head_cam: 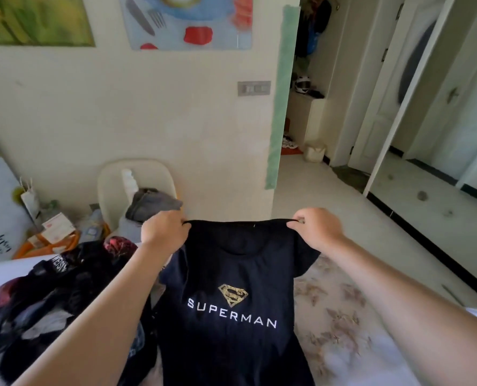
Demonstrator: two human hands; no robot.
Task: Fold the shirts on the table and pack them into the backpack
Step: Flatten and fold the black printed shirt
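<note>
1. Cream wall [148, 121] backs the scene, and a table [340, 316] under a pale floral cloth fills the near part of the view.
2. The left hand [163, 231] grips one shoulder of the shirt [231, 324], its fingers curled tight round the fabric beside the neckline.
3. The right hand [315, 227] pinches the other shoulder between thumb and curled fingers, level with the left hand and well apart from it.
4. The shirt is dark navy and hangs stretched between both hands above the table, its front towards the camera. It bears a gold shield emblem with the white word SUPERMAN under it. Its lower part falls towards the near edge of the view; whether it touches the cloth cannot be told.
5. A pile of dark clothes [59, 291] lies on the left side of the table, just beside the left forearm, with red and grey pieces mixed in.
6. Beyond the pile a cream chair [137, 174] stands against the wall, a grey garment [154, 204] bunched on its seat.
7. At the far left sits an orange container [45, 247] with papers on top.
8. Higher on the wall are a light switch [254, 88] and two paintings [187, 20].
9. A green strip [282, 93] runs down the wall's corner; to its right a tiled floor [329, 196] leads to white doors.
</note>
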